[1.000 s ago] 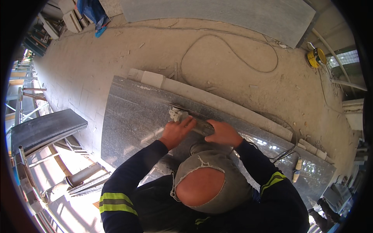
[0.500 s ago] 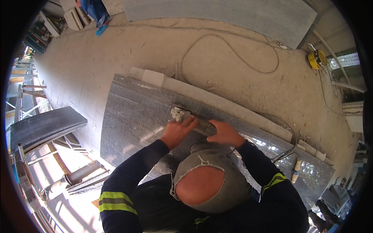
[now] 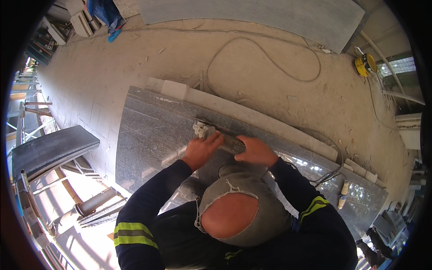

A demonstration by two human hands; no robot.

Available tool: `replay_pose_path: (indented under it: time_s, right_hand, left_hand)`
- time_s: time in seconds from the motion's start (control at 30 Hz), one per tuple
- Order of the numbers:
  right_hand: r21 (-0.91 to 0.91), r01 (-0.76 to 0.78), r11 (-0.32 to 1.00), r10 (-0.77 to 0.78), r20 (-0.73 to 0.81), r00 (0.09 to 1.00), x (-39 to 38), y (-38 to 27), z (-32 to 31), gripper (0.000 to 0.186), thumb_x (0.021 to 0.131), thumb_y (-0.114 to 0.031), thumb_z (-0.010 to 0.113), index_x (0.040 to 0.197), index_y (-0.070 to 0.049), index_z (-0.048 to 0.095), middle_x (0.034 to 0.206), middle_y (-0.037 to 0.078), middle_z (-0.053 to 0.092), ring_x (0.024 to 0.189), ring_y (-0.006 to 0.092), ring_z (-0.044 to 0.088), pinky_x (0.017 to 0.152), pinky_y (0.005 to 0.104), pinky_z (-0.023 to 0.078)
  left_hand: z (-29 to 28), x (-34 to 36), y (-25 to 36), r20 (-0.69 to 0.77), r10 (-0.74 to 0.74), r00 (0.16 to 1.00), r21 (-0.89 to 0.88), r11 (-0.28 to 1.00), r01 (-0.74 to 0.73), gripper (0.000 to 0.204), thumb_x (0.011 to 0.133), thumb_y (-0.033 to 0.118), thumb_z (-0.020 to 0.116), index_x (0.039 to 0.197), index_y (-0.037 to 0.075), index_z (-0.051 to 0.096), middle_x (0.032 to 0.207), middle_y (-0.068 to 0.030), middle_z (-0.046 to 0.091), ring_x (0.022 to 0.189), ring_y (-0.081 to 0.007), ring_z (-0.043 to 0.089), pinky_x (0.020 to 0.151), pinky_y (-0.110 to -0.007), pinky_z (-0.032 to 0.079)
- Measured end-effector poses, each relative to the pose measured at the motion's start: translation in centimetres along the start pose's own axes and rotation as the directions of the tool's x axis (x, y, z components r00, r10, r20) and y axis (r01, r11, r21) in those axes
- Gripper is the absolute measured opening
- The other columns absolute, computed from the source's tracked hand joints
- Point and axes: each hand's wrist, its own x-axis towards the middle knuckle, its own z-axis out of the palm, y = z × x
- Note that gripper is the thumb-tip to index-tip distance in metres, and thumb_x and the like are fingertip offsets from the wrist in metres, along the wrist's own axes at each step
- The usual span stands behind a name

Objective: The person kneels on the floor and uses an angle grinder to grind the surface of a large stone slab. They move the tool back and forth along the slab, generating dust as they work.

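Observation:
On the dark speckled stone slab (image 3: 139, 135) rests an angle grinder (image 3: 204, 129), close to the far edge. My left hand (image 3: 201, 148) grips it just behind its metal head, fingers over the housing. My right hand (image 3: 255, 150) is wrapped round the rear of its body, which is partly hidden by the fingers. Below both hands is my bent knee (image 3: 229, 213), bare through torn grey trousers. A cord runs right across the slab, near a taped cylindrical object (image 3: 343, 195).
Pale stone strips (image 3: 247, 114) lie along the slab's far side. A larger grey slab (image 3: 252, 11) is beyond the dusty floor with a looped cable. A yellow bucket (image 3: 365, 65) stands at right, a dark slab (image 3: 54, 150) on metal framing at left, blue sheeting (image 3: 101, 15) at top left.
The view and grinder have shifted only very slightly. Both my hands keep the same grip on the tool.

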Motion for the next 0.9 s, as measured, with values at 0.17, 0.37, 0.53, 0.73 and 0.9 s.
replay_pose_path:
  time_s: [0.17,0.37,0.53,0.73,0.9]
  right_hand:
    - [0.028,0.002,1.000,-0.002,-0.002,1.000,-0.3,0.6,0.0,0.077,0.075,-0.032,0.084,0.142,-0.003,0.063,0.120,0.026,0.075,0.113,0.0434,0.072,0.096,0.0465,0.056]
    - [0.012,-0.013,1.000,0.013,0.012,1.000,-1.3,0.7,-0.5,0.077,0.075,-0.036,0.084,0.143,-0.005,0.063,0.120,0.025,0.075,0.112,0.0428,0.072,0.096,0.0465,0.056]
    - [0.000,-0.013,1.000,0.013,0.005,1.000,-1.8,0.8,-0.6,0.079,0.075,-0.037,0.083,0.144,-0.007,0.062,0.120,0.025,0.075,0.112,0.0432,0.072,0.096,0.0472,0.057]
    - [-0.009,0.000,1.000,-0.001,-0.034,0.999,-2.3,1.0,-0.5,0.079,0.073,-0.038,0.083,0.143,-0.009,0.063,0.115,0.025,0.077,0.108,0.0456,0.073,0.093,0.0512,0.057]
    - [-0.023,0.001,1.000,-0.002,-0.036,0.999,-2.4,1.2,-0.5,0.078,0.074,-0.038,0.082,0.143,-0.008,0.062,0.116,0.026,0.076,0.108,0.0459,0.073,0.094,0.0515,0.057]
  left_hand:
    - [-0.2,-0.1,0.5,-0.004,-0.007,1.000,-0.025,1.000,0.007,0.054,0.087,0.011,0.070,0.140,0.018,0.062,0.147,-0.0052,0.066,0.084,-0.0229,0.079,0.071,-0.038,0.061]
    - [-0.6,0.2,1.2,0.009,-0.002,1.000,-0.067,0.998,0.003,0.055,0.088,0.010,0.069,0.142,0.018,0.061,0.149,-0.0050,0.065,0.085,-0.0235,0.079,0.072,-0.038,0.061]
    - [-0.9,0.4,1.6,0.007,0.025,1.000,-0.059,0.998,-0.025,0.055,0.088,0.011,0.069,0.142,0.017,0.061,0.148,-0.0062,0.065,0.086,-0.0240,0.079,0.071,-0.039,0.060]
    - [-1.0,0.5,2.0,-0.003,0.034,0.999,-0.065,0.997,-0.035,0.055,0.087,0.011,0.068,0.142,0.016,0.061,0.147,-0.0063,0.066,0.084,-0.0242,0.079,0.070,-0.038,0.060]
    - [-1.0,0.5,2.0,-0.052,0.063,0.997,-0.034,0.997,-0.064,0.048,0.090,0.015,0.066,0.138,0.016,0.062,0.142,-0.0057,0.067,0.079,-0.0215,0.078,0.065,-0.035,0.060]
